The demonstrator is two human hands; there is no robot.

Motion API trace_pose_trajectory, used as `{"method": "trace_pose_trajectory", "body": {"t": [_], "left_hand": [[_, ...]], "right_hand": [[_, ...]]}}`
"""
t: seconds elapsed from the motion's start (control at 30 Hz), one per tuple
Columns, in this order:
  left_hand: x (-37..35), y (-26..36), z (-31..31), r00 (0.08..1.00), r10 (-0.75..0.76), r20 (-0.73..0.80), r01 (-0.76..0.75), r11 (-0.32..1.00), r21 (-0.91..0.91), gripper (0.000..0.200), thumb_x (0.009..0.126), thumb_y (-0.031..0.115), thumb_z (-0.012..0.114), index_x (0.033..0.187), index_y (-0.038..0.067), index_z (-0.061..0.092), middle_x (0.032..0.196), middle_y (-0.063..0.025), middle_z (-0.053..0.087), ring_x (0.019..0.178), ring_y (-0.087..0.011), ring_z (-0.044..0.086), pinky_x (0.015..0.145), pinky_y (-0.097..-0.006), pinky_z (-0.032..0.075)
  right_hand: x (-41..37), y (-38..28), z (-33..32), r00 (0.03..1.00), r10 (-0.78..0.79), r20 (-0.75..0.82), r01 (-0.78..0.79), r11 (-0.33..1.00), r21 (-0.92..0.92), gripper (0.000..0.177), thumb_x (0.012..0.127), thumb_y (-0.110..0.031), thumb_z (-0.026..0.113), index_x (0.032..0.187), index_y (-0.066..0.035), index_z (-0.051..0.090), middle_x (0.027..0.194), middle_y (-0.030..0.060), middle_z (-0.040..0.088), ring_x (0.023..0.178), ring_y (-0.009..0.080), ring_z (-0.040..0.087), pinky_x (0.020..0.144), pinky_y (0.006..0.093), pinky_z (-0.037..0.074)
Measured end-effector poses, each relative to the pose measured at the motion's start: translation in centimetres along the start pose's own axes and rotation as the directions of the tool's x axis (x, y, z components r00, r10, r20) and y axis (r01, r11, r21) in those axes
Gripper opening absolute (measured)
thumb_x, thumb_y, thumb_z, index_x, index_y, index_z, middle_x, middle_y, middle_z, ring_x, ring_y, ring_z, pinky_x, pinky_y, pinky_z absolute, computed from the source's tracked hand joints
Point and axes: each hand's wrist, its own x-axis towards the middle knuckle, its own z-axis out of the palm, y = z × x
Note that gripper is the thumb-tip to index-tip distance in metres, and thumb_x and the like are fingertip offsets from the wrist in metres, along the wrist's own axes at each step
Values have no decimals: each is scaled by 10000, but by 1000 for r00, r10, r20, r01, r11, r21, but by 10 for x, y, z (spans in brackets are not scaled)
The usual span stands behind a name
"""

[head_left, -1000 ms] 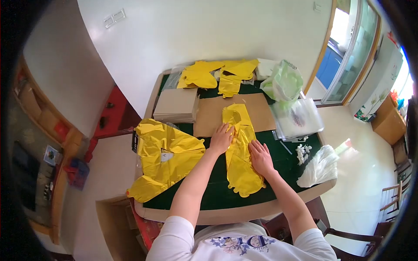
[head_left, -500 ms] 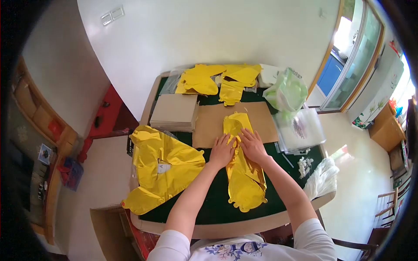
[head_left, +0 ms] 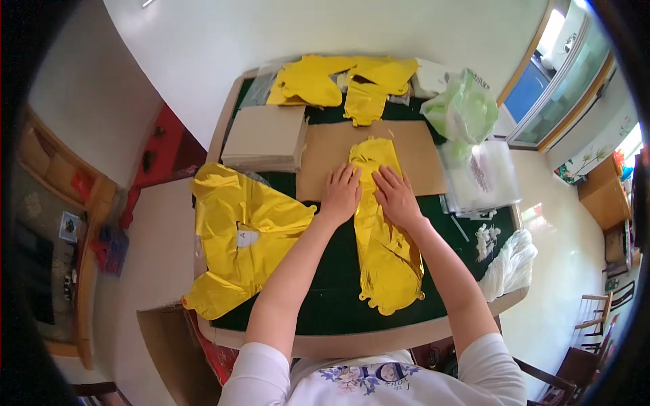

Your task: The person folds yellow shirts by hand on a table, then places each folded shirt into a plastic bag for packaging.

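A flat gold foil balloon (head_left: 387, 267), folded into a long strip, lies lengthwise in front of me, its far end on a brown cardboard sheet (head_left: 321, 155). My left hand (head_left: 342, 194) rests along the strip's left edge, fingers stretched out and partly over the cardboard. On the foil's upper right part lies my right hand (head_left: 397, 198), open, fingertips pressing the surface. Neither hand grasps anything. To the left, a wider pile of flat gold foil balloons (head_left: 271, 220) spreads out, with a white label (head_left: 247, 238) marked A on it.
A stack of grey-brown cards (head_left: 264, 135) stands at the back left. More gold foil pieces (head_left: 308, 81) lie along the back. On the right are a green-white plastic bag (head_left: 467, 108), clear plastic sleeves (head_left: 479, 179), small white pieces (head_left: 486, 240) and a white plastic bundle (head_left: 509, 267).
My hands have moved apart on the strip: the left one has slid out to its left edge, the right one stays flat on the foil. The camera view has tilted downward.
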Motion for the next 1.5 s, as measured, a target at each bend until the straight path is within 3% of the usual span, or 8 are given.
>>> {"method": "trace_pose_trajectory", "body": {"t": [0.17, 0.37, 0.47, 0.67, 1.0, 1.13, 1.27, 1.5], "left_hand": [[6, -1, -1, 1000, -6, -14, 6, 999, 32, 454, 942, 237, 479, 1356, 55, 435, 1433, -102, 403, 1348, -285, 329, 1099, -511, 257], [15, 0, -13, 986, -72, 149, 67, 997, 39, 521, 966, 319, 453, 1418, 78, 359, 1493, -94, 333, 1402, -267, 254, 1132, -519, 201], [9, -1, -13, 994, -70, 79, 65, 996, 68, 528, 976, 345, 431, 1430, 86, 353, 1520, -80, 294, 1426, -245, 207, 1150, -518, 150], [-33, 18, -18, 985, 36, 167, -58, 990, 128, 506, 993, 328, 396, 1430, 75, 359, 1524, -73, 292, 1433, -220, 194, 1160, -517, 107], [-140, 67, -37, 960, 127, 251, -109, 991, -84, 512, 968, 262, 426, 1420, 35, 349, 1493, -130, 328, 1410, -259, 251, 1146, -490, 167], [-177, 82, -55, 932, 238, 274, -170, 953, -249, 449, 934, 193, 507, 1344, 20, 451, 1435, -153, 404, 1373, -284, 325, 1117, -503, 237], [-173, 71, -61, 992, 122, 25, -108, 941, -322, 376, 920, 104, 518, 1289, 35, 515, 1383, -152, 470, 1322, -305, 405, 1088, -474, 319], [-96, 38, -41, 993, 117, 28, -113, 986, -121, 374, 959, 149, 436, 1311, 32, 487, 1431, -139, 421, 1365, -289, 340, 1117, -450, 275]], "right_hand": [[0, 1, 1, 1000, 0, -25, 0, 1000, 0, 446, 924, -247, 504, 1335, -75, 480, 1389, 151, 458, 1320, 318, 387, 1101, 499, 255], [0, 3, 5, 1000, -4, -11, 4, 1000, -16, 452, 931, -251, 491, 1350, -83, 467, 1399, 142, 450, 1328, 305, 379, 1103, 493, 255], [0, 1, 3, 1000, 1, -10, -1, 1000, -20, 449, 934, -251, 485, 1351, -86, 466, 1404, 137, 446, 1330, 302, 378, 1104, 489, 255], [-1, 3, 5, 1000, 6, -19, -7, 999, -31, 445, 937, -259, 481, 1348, -90, 469, 1402, 129, 451, 1329, 296, 379, 1104, 488, 258], [-1, 5, 11, 999, 12, -35, -13, 1000, -26, 445, 937, -281, 468, 1337, -87, 481, 1402, 124, 453, 1330, 289, 379, 1104, 490, 260], [-1, 6, 10, 1000, 10, -26, -11, 999, -43, 444, 939, -281, 456, 1337, -88, 480, 1398, 123, 457, 1327, 290, 379, 1106, 488, 256], [-1, 5, 10, 1000, 9, -27, -10, 999, -37, 438, 941, -275, 448, 1337, -89, 480, 1394, 123, 458, 1327, 289, 376, 1107, 485, 253], [0, 4, 9, 999, 41, -12, -41, 999, -21, 436, 951, -259, 437, 1354, -93, 467, 1417, 121, 439, 1346, 279, 357, 1113, 481, 242]]}}
